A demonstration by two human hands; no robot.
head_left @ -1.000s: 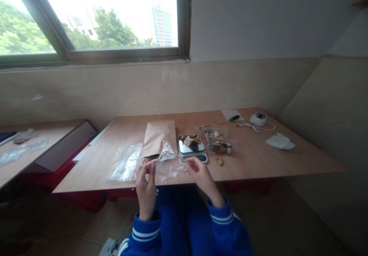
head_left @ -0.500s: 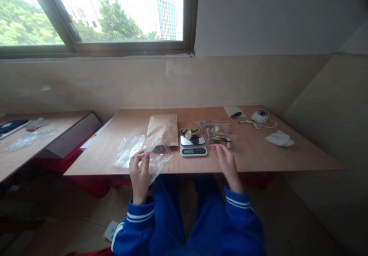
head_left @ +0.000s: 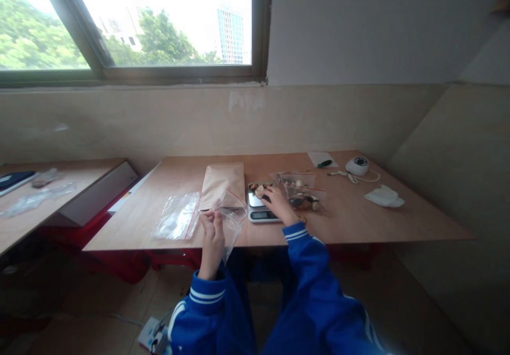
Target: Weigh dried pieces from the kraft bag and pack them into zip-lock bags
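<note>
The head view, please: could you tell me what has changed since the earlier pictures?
The right hand let go of the clear bag, swung right, then reached the dried pieces on the scale; whether it grips any is unclear. The left hand still holds the clear bag. The scale and paper bag stayed put.

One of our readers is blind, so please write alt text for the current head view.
A person's right hand is over brownish pieces on a digital scale, while the left hand holds a clear bag with a red strip. On the wooden table, a brown paper bag lies left of the scale, and filled clear bags lie to its right.
</note>
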